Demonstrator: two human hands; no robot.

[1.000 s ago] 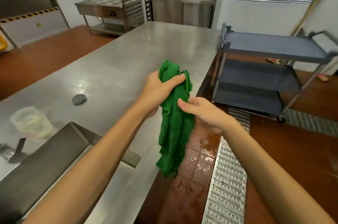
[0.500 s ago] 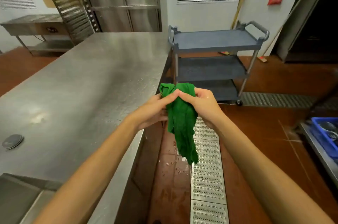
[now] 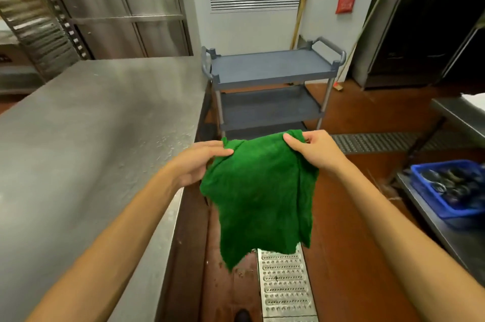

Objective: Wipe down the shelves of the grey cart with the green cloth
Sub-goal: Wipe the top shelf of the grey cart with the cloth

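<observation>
head view: the person holds a soft green terry cloth [image 3: 259, 190] spread in the air between both hands, above the red-brown tiled floor [image 3: 367, 114] and a perforated metal drain grate [image 3: 283, 285]. the left hand [image 3: 199, 161] pinches the cloth's top left corner between thumb and fingers. the right hand [image 3: 312, 151] pinches the top right edge the same way, so both hands are closed on fabric. the cloth hangs limp in folds from those two points, and its lower edge is loose and uneven. the grey three-shelf plastic cart [image 3: 270, 69] stands well ahead of the cloth, by the far end of the long stainless steel counter [image 3: 91, 124]. none of its shelves is touched yet. a blue plastic tub [image 3: 456, 212] sits on a low surface at the right.

judging by its drape, the cloth is light, floppy and easy to bunch. whether it is damp cannot be told. it should neither slip nor break. a folded pad under a flat palm would likely wipe better than this corner pinch, which mainly suits spreading it out.
</observation>
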